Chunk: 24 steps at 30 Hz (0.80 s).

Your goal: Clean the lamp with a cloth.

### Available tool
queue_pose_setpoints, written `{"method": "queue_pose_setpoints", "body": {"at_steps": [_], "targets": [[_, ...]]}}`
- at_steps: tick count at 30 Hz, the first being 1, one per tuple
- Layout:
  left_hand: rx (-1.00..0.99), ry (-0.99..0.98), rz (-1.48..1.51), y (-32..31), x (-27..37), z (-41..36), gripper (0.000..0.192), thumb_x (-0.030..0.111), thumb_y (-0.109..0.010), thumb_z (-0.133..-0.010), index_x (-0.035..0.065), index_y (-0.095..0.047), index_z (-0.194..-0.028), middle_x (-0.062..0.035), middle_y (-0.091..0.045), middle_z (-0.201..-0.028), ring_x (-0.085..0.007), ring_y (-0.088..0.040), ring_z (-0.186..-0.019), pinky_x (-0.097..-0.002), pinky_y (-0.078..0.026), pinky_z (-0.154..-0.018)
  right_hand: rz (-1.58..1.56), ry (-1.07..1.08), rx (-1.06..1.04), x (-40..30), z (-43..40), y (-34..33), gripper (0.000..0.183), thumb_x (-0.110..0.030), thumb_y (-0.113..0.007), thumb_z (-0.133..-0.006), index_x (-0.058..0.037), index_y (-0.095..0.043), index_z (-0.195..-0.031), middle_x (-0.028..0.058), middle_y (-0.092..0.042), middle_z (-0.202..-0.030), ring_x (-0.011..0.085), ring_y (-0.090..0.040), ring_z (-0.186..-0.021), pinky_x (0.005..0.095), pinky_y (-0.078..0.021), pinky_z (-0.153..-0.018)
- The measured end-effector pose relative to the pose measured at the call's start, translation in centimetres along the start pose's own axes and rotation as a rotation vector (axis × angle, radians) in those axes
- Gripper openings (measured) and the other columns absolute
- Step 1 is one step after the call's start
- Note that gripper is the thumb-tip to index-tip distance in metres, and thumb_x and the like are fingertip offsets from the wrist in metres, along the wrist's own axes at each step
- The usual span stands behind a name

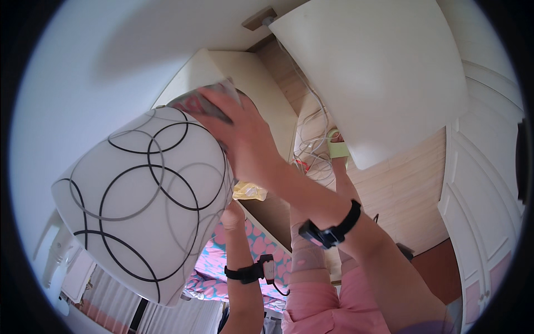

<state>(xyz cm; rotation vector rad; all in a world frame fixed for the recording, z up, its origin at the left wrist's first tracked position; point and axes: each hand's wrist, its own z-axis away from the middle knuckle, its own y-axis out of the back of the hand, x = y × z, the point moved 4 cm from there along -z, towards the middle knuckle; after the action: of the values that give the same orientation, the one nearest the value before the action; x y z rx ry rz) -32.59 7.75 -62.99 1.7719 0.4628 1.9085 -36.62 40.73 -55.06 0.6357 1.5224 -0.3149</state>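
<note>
A large white curved shade [129, 188], printed with overlapping black and grey rings, fills the left of the view close to me. My right hand [238, 133] presses a grey cloth [204, 102] with reddish print against its upper edge, fingers spread over the cloth. Both the hand and the cloth look slightly blurred. My left hand [232, 215] reaches up behind the shade's right side; only its heel shows, and the fingers are hidden.
A white tabletop [375, 75] stands at upper right beside loose white cables [313, 154] on the wood floor. A cream cabinet [267, 92] and a yellow packet [249, 191] lie beyond my right hand. Below is a pink-and-blue bedspread [254, 238]; white cupboard doors [475, 200] line the right.
</note>
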Motion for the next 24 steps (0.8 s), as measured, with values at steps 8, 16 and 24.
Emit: {"method": "queue_pose_setpoints", "body": {"at_steps": [8,16,24], "targets": [[0.006,0.392,0.446,-5.3,5.4,0.3,0.047,0.022,-0.070,-0.099,-0.0096,-0.059,-0.131,-0.0134,-0.061,-0.133,-0.0193,-0.054,-0.124,-0.0326,-0.038,-0.111,-0.036,-0.169,-0.472,3.3,-7.4,-1.3,0.035,-0.027,-0.070,-0.085,-0.0243,-0.074,-0.120,0.0031,-0.067,-0.128,0.0266,-0.063,-0.115,0.0396,-0.0522,-0.093],[-0.102,0.352,0.524,-5.9,7.0,-0.6,0.041,0.024,-0.055,-0.104,0.0005,-0.054,-0.138,-0.0105,-0.056,-0.141,-0.0204,-0.052,-0.130,-0.0353,-0.043,-0.109,-0.057,0.151,0.020,1.5,7.7,1.7,0.044,-0.016,-0.080,-0.069,-0.0170,-0.074,-0.112,0.0007,-0.040,-0.160,0.0443,-0.044,-0.136,0.0599,-0.0412,-0.109],[-0.186,0.185,0.448,-3.1,6.1,-2.5,0.054,0.034,-0.051,-0.101,-0.0033,-0.051,-0.140,-0.0112,-0.055,-0.142,-0.0233,-0.049,-0.133,-0.0417,-0.040,-0.110,0.062,0.072,0.209,-0.2,3.6,0.0,0.031,-0.018,-0.073,-0.077,-0.0171,-0.076,-0.107,-0.0005,-0.046,-0.152,0.0408,-0.046,-0.134,0.0614,-0.0377,-0.112]]}}
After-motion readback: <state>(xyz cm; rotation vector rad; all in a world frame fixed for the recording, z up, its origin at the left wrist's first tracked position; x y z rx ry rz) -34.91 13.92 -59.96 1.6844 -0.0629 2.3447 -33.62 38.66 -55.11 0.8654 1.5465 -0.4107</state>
